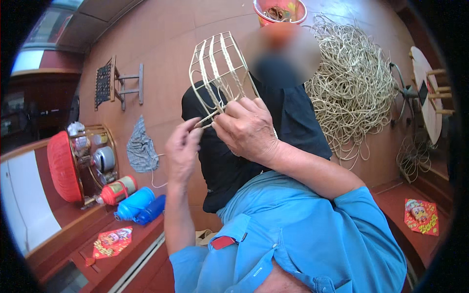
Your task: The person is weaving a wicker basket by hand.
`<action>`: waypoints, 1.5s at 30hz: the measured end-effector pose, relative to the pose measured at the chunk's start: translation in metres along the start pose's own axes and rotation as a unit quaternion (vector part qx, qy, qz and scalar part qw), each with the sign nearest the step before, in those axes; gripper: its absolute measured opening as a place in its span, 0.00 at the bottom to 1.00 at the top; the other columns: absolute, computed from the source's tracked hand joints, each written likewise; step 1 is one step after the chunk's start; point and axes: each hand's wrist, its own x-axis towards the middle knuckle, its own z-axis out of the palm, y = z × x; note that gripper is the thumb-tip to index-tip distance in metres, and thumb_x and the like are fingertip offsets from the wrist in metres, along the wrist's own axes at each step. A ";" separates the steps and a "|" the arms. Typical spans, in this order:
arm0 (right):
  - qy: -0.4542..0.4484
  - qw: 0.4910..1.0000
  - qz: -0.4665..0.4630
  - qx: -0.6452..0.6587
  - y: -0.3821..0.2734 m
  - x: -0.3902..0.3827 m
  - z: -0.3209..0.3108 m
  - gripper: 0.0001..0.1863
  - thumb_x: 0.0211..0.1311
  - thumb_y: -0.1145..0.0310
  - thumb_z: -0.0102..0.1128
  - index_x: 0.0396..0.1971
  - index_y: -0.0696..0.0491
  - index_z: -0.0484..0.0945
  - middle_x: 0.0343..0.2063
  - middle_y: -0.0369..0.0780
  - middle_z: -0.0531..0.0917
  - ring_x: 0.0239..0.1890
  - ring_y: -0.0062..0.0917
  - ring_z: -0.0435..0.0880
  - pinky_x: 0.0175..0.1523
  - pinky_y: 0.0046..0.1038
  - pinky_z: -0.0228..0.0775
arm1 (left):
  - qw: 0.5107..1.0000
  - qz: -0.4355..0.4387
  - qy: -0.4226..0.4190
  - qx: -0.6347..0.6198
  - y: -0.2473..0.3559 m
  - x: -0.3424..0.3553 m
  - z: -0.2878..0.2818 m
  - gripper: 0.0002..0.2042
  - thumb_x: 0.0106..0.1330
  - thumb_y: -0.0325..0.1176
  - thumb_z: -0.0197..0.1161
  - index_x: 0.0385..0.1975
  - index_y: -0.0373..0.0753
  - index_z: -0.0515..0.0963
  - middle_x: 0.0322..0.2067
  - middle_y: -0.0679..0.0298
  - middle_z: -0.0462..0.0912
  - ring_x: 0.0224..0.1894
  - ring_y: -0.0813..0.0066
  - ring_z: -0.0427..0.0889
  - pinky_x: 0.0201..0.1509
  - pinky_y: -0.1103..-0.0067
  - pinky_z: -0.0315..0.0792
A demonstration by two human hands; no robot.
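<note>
A pale openwork frame [212, 54], with curved ribs and bands of cord wound along it, stands tilted above my dark-trousered lap. My right hand [248, 128] is closed around its lower end, its fingers curled over the ribs. Beside it, my left hand [181, 149] pinches a short strand of cord [206, 123] at the frame's lower left corner; that hand is slightly smeared by motion. My fingers hide the part of the frame where the strand meets it.
A big heap of pale cord [349, 83] covers the floor at right, near a round-topped stool [426, 95]. A red bucket [256, 7] stands at the far side. Left are a small stool [113, 83], grey cloth [140, 146], and thermos flasks [134, 204]. A blurred patch hides some floor.
</note>
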 end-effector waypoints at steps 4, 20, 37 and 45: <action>-0.034 0.999 -0.004 0.004 -0.005 -0.001 -0.004 0.10 0.62 0.62 0.71 0.24 0.46 0.79 0.29 0.35 0.75 0.37 0.31 0.78 0.44 0.38 0.65 | 0.990 0.116 0.035 0.076 -0.016 0.000 0.017 0.09 0.80 0.32 0.66 0.45 0.33 0.88 0.35 0.69 0.86 0.34 0.81 0.80 0.42 0.79 0.76; -0.039 0.999 0.012 0.000 -0.006 0.005 -0.007 0.10 0.61 0.63 0.71 0.23 0.46 0.80 0.29 0.34 0.78 0.37 0.31 0.80 0.44 0.38 0.66 | 0.985 0.085 0.114 0.093 0.002 -0.006 -0.010 0.15 0.82 0.36 0.63 0.58 0.34 0.86 0.40 0.63 0.89 0.39 0.77 0.85 0.40 0.77 0.80; -0.025 1.000 0.013 0.011 -0.004 0.002 -0.005 0.10 0.61 0.63 0.73 0.24 0.46 0.80 0.27 0.34 0.76 0.34 0.31 0.79 0.43 0.37 0.65 | 0.976 -0.053 0.182 0.104 0.007 -0.040 -0.030 0.10 0.80 0.31 0.66 0.51 0.31 0.86 0.43 0.60 0.89 0.43 0.71 0.88 0.50 0.74 0.83; -0.047 0.999 0.006 0.010 -0.005 0.008 -0.010 0.10 0.64 0.62 0.71 0.26 0.47 0.79 0.27 0.36 0.78 0.34 0.34 0.80 0.42 0.39 0.66 | 0.973 0.056 0.150 -0.163 0.004 -0.026 0.073 0.11 0.82 0.29 0.64 0.54 0.29 0.87 0.45 0.63 0.91 0.46 0.80 0.87 0.55 0.79 0.82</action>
